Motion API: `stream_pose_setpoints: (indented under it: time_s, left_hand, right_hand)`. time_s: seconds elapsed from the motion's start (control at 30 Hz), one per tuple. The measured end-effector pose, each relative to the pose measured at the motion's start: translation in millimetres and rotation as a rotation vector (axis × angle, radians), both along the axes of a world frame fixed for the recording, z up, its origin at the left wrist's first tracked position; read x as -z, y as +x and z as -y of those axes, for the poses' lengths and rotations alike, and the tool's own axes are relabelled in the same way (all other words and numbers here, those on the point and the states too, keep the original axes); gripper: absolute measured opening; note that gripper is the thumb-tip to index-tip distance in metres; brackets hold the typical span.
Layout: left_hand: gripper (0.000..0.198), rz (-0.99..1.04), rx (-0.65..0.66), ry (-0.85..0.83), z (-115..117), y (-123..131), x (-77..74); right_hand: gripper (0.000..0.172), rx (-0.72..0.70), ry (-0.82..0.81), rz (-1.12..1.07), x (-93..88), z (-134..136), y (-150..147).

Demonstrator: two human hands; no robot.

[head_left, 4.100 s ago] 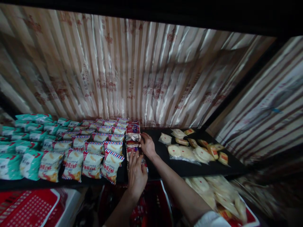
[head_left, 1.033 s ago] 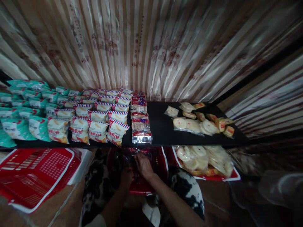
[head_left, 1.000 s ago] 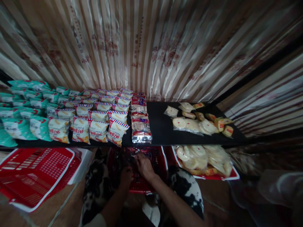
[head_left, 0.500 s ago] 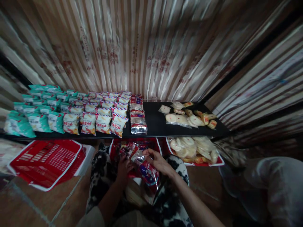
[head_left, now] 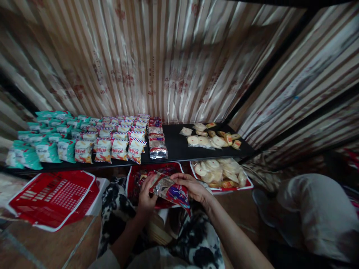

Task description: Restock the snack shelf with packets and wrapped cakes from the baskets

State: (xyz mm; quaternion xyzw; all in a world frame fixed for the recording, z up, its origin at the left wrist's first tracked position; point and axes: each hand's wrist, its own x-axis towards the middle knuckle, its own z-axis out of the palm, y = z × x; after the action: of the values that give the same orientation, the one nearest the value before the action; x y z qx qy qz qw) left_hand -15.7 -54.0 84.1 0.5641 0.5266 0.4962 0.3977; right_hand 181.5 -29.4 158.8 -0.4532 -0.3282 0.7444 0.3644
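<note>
Dim light leaves streaky glare on the striped backdrop (head_left: 161,56); edges blur.

The packet (head_left: 170,189) is glossy and crinkled, red and purple-blue with a silvery patch. It is held up, slanting, at six o'clock from the view's centre, one end toward ten o'clock, a red-tipped corner toward four.

1. The left hand (head_left: 147,197) and right hand (head_left: 193,188) held a shiny packet (head_left: 176,191) between them.
2. The red basket (head_left: 129,184) below seemed to hold similar packets (head_left: 139,181).
3. Snack bags (head_left: 103,150) lined the black shelf (head_left: 174,142).
</note>
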Motion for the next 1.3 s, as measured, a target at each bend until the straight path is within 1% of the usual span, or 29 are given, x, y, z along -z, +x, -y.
stream_pose_setpoints:
  time_s: [0.07,0.13,0.2,0.27,0.37,0.43,0.5,0.6,0.7,0.77,0.87,0.93,1.07,1.13,1.23,1.3]
  left_hand:
    - [0.036,-0.114,0.022,0.092,1,0,-2.7]
    - [0.033,-0.157,0.029,0.144,1,0,-4.7]
    - [0.035,-0.203,0.013,0.186,1,-1,-6.2]
    - [0.040,-0.291,-0.032,0.219,2,-2,-7.3]
    - [0.047,-0.463,-0.125,0.282,1,-3,-8.2]
    - [0.049,-0.552,-0.173,0.339,0,-1,-8.1]
    - [0.051,-0.602,-0.190,0.388,-3,2,-7.3]
    - [0.052,-0.640,-0.182,0.450,-6,10,-5.5]
    - [0.052,-0.677,-0.224,0.496,-8,19,-4.6]
    - [0.053,-0.698,-0.235,0.518,-9,26,-5.7]
    - [0.056,-0.709,-0.176,0.558,-8,35,-11.9]
    - [0.058,-0.709,-0.128,0.586,-6,38,-18.5]
    - [0.062,-0.686,-0.014,0.646,-3,35,-32.1]
    - [0.060,-0.644,-0.036,0.630,-9,32,-36.3]
    - [0.052,-0.543,-0.122,0.523,-27,29,-38.4]
    - [0.047,-0.491,-0.102,0.480,-43,31,-38.1]
  right_hand:
    - [0.026,-0.002,-0.009,-0.032,-2.9,1,1]
    - [0.028,0.016,-0.014,-0.068,-6.4,1,4]
    - [0.034,0.051,-0.019,-0.125,-9.2,0,7]
    - [0.041,0.100,-0.034,-0.205,-8.8,-1,9]
    - [0.051,0.190,-0.061,-0.304,-0.6,-1,7]
    - [0.060,0.265,-0.031,-0.331,7.6,1,-1]
    - [0.069,0.316,0.036,-0.334,14.5,4,-11]
    - [0.078,0.328,0.118,-0.359,19.2,8,-25]
    - [0.074,0.332,0.160,-0.408,18.4,11,-35]
    - [0.066,0.346,0.161,-0.398,16.3,13,-38]
    - [0.045,0.392,0.120,-0.306,11.3,13,-39]
    - [0.036,0.421,0.099,-0.262,6.7,9,-37]
    - [0.034,0.459,0.102,-0.261,-1.4,-10,-23]
    - [0.034,0.460,0.128,-0.238,-3.4,-24,-14]
    - [0.034,0.438,0.168,-0.175,-5.2,-47,-5]
    - [0.034,0.423,0.191,-0.137,-7.0,-65,-4]
